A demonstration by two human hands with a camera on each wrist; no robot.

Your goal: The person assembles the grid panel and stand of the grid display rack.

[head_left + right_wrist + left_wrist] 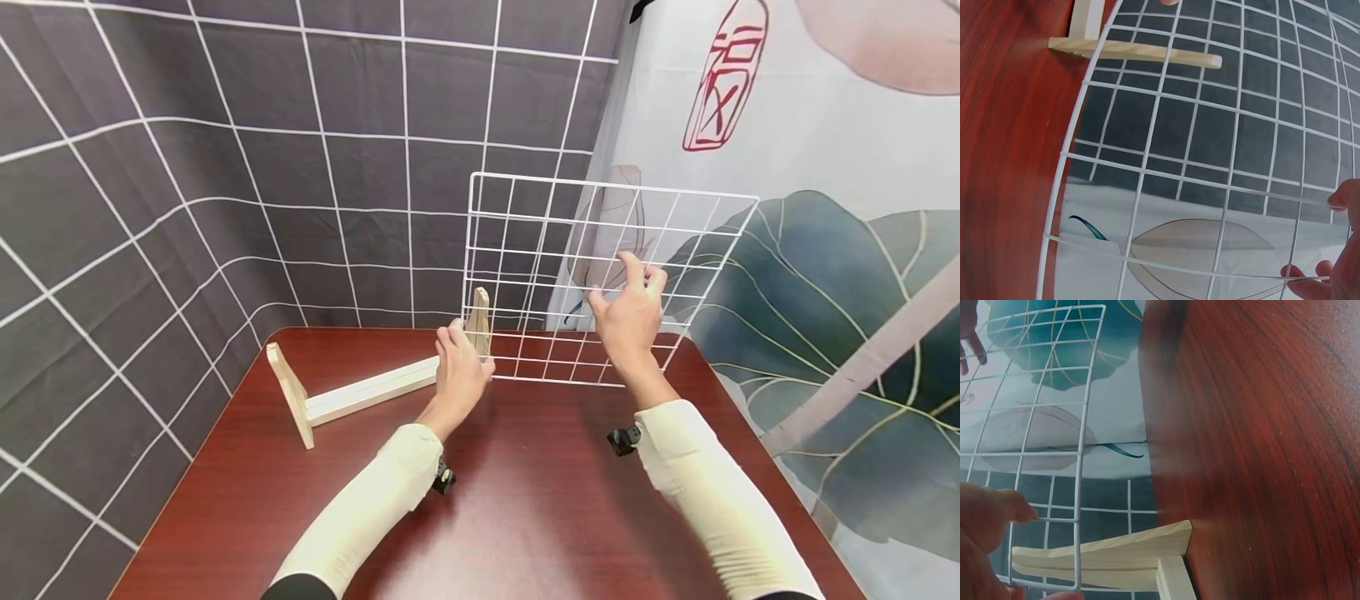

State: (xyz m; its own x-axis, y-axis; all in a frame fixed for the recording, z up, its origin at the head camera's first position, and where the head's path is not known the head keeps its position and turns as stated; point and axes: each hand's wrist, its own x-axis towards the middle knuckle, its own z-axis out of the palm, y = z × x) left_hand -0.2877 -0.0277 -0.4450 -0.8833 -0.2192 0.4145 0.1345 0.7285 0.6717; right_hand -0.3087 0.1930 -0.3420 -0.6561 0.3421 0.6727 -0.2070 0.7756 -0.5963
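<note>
Left grip (461, 367), holding a wire grid (570, 285), partly hides a wooden stand (375, 392).

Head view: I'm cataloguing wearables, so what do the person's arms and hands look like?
Cream sleeves cover both forearms down to the wrists, with black material showing past them at the picture's bottom edge. A small black device sits by each wrist, the left one bearing a yellowish mark. The left hand and right hand wear no gloves.
</note>
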